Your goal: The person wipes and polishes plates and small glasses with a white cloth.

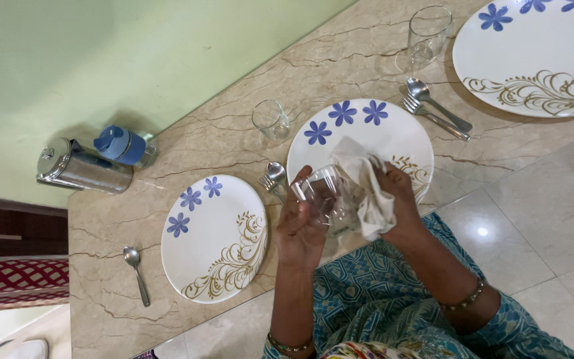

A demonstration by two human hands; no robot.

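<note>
Glass sits tipped in my left hand, gripped steady so my right hand can clutch the cloth against it, above the near plate.

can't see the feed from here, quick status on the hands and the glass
Left hand grips clear drinking glass. Right hand presses crumpled white cloth against it. Both over white round blue-flowered plate; nothing in the way.

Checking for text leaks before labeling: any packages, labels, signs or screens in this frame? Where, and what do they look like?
No packages, signs or screens.
Steel flask: lies on its side at the table's far left by the wall, silver cylinder; small emblem on its cap, too small to make out.
Bottle: beside it, blue lid, no label visible.
</note>
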